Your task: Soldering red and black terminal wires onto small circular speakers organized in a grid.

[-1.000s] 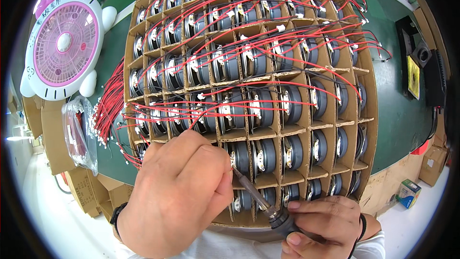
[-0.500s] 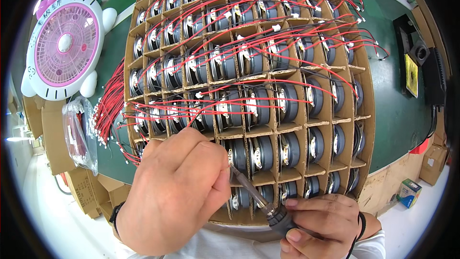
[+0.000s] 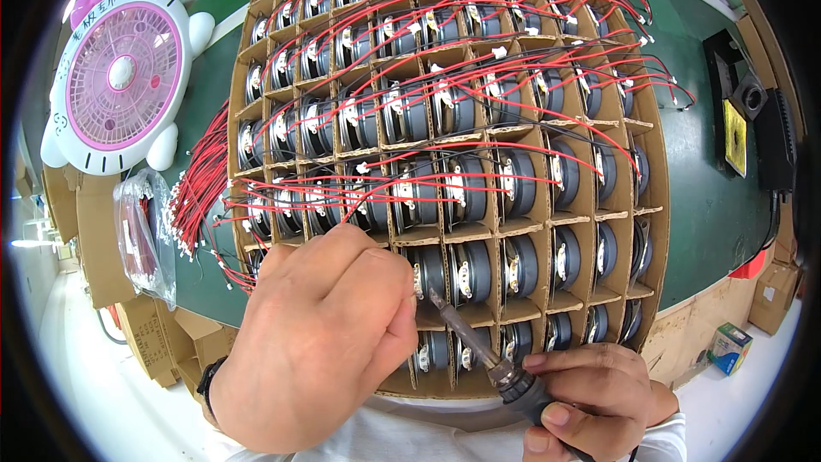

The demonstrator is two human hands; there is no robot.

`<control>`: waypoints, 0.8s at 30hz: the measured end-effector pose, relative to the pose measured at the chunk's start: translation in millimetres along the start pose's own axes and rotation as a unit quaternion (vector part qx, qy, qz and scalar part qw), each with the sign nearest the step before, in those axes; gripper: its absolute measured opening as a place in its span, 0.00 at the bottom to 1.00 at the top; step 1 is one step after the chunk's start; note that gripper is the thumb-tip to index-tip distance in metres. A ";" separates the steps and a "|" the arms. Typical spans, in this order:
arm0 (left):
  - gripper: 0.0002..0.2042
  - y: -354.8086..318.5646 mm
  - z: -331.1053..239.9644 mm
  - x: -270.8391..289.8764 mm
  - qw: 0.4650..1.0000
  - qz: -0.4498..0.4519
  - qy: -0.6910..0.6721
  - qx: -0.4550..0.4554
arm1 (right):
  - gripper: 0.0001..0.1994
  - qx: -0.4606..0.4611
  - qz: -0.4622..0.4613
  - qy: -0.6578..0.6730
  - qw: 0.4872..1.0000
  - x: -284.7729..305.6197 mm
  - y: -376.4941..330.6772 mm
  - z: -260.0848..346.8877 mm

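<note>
My left hand point(image 3: 316, 334) is closed in a pinch over the near left cells of a cardboard divider box point(image 3: 534, 291). A red wire point(image 3: 352, 207) runs up from its fingers; the fingertips themselves are hidden behind the knuckles. My right hand point(image 3: 599, 398) grips a soldering iron point(image 3: 523, 387) by its dark handle. The iron's tip point(image 3: 436, 298) points up and left, near the terminal strip of a speaker point(image 3: 469, 274) and just right of my left hand. Round speakers with dark magnets stand on edge in the cells. Red and black wires lie across the farther rows.
A bundle of red wires point(image 3: 201, 175) lies left of the box, beside a clear plastic bag point(image 3: 144, 235). Behind them stands a pink and white fan point(image 3: 122, 77). A black soldering iron stand with a yellow pad point(image 3: 735, 137) is on the green table point(image 3: 684, 231) at right.
The soldering iron and my right hand have moved slightly right and down, drawing the tip away from the speaker terminal. My left hand stays nearly in place. The view has shifted a little.
</note>
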State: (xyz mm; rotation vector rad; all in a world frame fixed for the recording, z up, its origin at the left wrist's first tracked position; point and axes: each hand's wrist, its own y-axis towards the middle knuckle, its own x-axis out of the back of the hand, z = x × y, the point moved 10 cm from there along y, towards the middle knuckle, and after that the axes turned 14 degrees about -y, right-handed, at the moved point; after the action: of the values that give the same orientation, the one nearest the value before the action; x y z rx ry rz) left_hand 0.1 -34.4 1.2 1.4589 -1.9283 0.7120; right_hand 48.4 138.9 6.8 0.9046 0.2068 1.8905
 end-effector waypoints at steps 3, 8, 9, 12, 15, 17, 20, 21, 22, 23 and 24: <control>0.10 1.3 0.8 0.2 1.000 0.017 0.016 -0.007 | 0.11 -0.051 0.033 0.064 0.996 -2.3 -3.7 -10.0; 0.10 -0.6 1.7 1.6 1.000 0.004 0.009 -0.007 | 0.13 -0.098 -0.073 0.056 0.991 14.9 -11.1 -10.8; 0.10 -0.7 2.2 1.7 1.000 0.007 0.016 -0.011 | 0.14 -0.122 -0.082 0.057 0.987 14.1 -13.4 -14.0; 0.11 -2.2 2.9 2.5 1.000 0.003 0.015 -0.015 | 0.18 -0.147 -0.178 0.025 0.973 22.4 -23.1 -19.7; 0.11 -3.2 3.3 2.5 1.000 0.002 0.018 -0.018 | 0.22 -0.134 -0.181 0.002 0.974 20.1 -25.9 -23.8; 0.11 -3.6 1.7 3.1 0.999 -0.006 0.026 -0.026 | 0.23 -0.135 -0.193 0.014 0.972 21.1 -29.8 -27.1; 0.11 -4.6 -0.4 4.8 0.998 -0.013 0.051 -0.030 | 0.23 -0.150 -0.193 0.003 0.970 21.9 -35.9 -27.0; 0.11 -4.9 -1.1 5.2 0.998 -0.014 0.058 -0.031 | 0.23 -0.155 -0.197 0.003 0.968 22.8 -38.4 -26.5; 0.11 -5.2 -2.3 5.8 0.997 -0.016 0.063 -0.035 | 0.23 -0.160 -0.202 0.003 0.966 23.0 -40.6 -26.1; 0.11 -5.5 -2.8 6.1 0.997 -0.017 0.067 -0.039 | 0.23 -0.165 -0.206 0.004 0.965 23.2 -42.6 -25.7; 0.11 -6.3 -2.2 6.2 0.997 -0.017 0.070 -0.035 | 0.23 -0.179 -0.215 -0.008 0.960 24.4 -45.1 -27.1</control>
State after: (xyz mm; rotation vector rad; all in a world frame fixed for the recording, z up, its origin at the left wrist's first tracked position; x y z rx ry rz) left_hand 5.2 -38.3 7.6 1.3588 -1.7994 0.7057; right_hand 56.7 188.1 -22.9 0.5725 0.0407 1.4528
